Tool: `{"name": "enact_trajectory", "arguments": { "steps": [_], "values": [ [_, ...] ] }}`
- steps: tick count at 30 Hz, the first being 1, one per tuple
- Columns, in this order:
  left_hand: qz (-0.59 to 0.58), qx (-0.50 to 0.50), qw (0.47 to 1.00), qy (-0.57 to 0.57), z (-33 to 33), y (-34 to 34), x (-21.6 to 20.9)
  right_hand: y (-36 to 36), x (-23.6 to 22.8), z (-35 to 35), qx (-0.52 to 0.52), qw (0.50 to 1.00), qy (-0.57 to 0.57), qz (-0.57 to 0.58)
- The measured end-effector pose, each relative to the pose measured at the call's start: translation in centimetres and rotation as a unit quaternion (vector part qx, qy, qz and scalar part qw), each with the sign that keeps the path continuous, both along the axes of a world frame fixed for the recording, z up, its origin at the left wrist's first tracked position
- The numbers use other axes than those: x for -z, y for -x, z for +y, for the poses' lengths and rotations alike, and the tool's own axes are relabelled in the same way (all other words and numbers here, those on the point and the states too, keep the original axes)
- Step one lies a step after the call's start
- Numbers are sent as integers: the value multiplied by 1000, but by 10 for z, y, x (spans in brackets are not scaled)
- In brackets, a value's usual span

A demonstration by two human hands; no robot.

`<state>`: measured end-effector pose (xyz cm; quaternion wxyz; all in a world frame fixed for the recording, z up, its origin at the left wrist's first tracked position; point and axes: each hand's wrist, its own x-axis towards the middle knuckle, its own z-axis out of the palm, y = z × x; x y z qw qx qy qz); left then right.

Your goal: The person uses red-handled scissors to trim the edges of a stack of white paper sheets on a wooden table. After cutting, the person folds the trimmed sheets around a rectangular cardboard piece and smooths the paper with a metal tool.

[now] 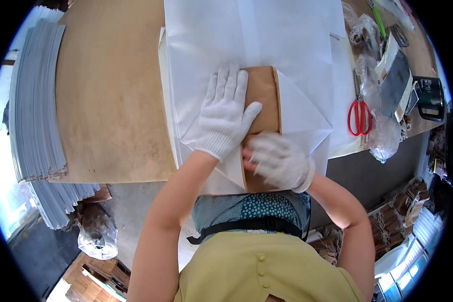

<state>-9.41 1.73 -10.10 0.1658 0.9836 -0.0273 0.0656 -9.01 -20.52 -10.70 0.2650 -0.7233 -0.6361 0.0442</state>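
My left hand (pixel 224 111), in a white knit glove, lies flat on white sheet material (pixel 201 30) with its fingers stretched out. Its thumb reaches over a brown paper strip (pixel 261 98). This strip runs toward my body, between white flaps folded to slanted points, such as the right flap (pixel 304 108). Over the nearer part of the strip is my right hand (pixel 279 158), also gloved and smeared by motion. Bare fingertips show at its left side. Whether it grips the paper cannot be made out.
A tall stack of grey-white sheets (pixel 35 100) stands at the table's left edge. Red-handled scissors (pixel 360 118) lie to the right, near crumpled clear plastic bags (pixel 385 138) and a dark mug (pixel 430 98). The wooden tabletop (pixel 110 90) ends just before my waist.
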Motion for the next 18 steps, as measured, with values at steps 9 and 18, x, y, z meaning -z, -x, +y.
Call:
{"name": "enact_trajectory", "arguments": {
  "steps": [9,18],
  "values": [
    [36,3,999,2,-3,6,-10,-40,-23,5,355,928,92,-60],
    [41,14,998,-48,5,50,-28,-97,-20,-70,409,431,-483,642]
  ]
}}
